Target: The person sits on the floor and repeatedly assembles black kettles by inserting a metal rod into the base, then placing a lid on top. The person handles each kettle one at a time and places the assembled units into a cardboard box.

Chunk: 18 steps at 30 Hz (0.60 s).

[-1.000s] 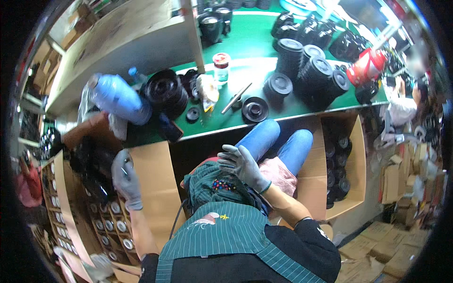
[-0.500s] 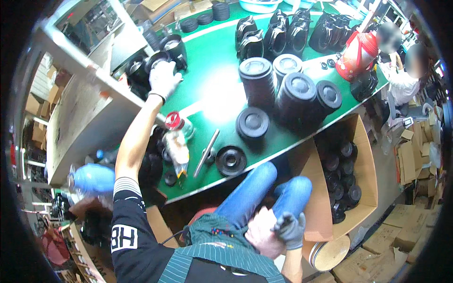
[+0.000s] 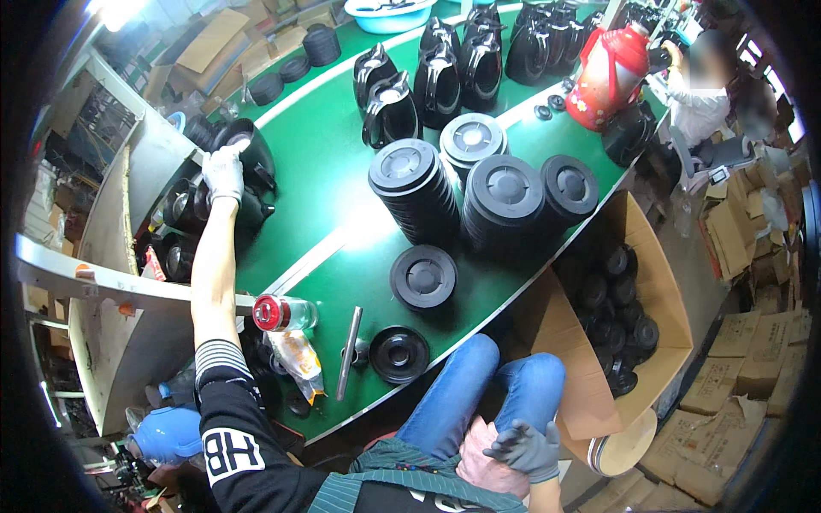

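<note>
My left hand [image 3: 224,173], in a pale glove, is stretched out to the far left and closed on a black jug [image 3: 248,175]; its fingertips are partly hidden. More dark jugs [image 3: 181,205] stand close by it. Over my lap is my right hand [image 3: 526,451], wearing a grey glove, with its fingers loosely apart beside a crumpled pink cloth [image 3: 486,462]. On the green table [image 3: 329,205] in front of me lie a round black part [image 3: 399,354], a metal rod [image 3: 349,355] and a single stack of black lids [image 3: 424,278].
Taller black lid stacks [image 3: 414,201] stand mid-table, with glossy black jugs [image 3: 440,81] behind. A red-topped jar [image 3: 282,313] is near my left forearm. A red thermos [image 3: 603,77] stands far right. An open carton [image 3: 667,295] holds black parts. A person [image 3: 697,107] sits beyond.
The view has shifted, so the table sits lower and further left. My left hand stays among the black jugs. My right hand's fingers look more spread beside the pink cloth.
</note>
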Tool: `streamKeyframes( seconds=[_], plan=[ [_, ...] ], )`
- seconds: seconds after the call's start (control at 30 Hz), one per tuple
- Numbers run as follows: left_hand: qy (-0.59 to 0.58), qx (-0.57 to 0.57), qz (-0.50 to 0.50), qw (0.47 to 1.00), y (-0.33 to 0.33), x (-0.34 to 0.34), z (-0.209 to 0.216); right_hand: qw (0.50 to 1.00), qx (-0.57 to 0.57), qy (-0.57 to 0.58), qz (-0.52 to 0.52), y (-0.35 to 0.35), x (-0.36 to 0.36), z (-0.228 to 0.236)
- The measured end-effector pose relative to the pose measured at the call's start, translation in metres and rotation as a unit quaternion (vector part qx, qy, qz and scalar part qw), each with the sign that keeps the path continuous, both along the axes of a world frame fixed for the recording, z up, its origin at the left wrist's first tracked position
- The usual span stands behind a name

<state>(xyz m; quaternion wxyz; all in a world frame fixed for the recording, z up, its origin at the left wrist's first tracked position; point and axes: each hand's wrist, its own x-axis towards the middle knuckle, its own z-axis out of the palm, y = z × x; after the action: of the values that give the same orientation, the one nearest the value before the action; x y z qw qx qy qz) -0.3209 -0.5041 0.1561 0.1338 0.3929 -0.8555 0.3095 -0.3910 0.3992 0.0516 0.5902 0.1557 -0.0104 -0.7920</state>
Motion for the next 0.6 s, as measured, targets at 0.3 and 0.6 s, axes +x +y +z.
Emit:
streamKeyframes(
  seconds=[0.3, 0.6],
  plan=[
    [0.134, 0.027, -0.243, 0.960, 0.161, 0.007, 0.113, 0.931, 0.120, 0.302, 0.163, -0.064, -0.013, 0.057],
    [0.146, 0.140, -0.425, 0.882, 0.433, 0.084, 0.187, 0.253, 0.107, 0.927, -0.256, -0.241, -0.012, 0.227]
  ],
)
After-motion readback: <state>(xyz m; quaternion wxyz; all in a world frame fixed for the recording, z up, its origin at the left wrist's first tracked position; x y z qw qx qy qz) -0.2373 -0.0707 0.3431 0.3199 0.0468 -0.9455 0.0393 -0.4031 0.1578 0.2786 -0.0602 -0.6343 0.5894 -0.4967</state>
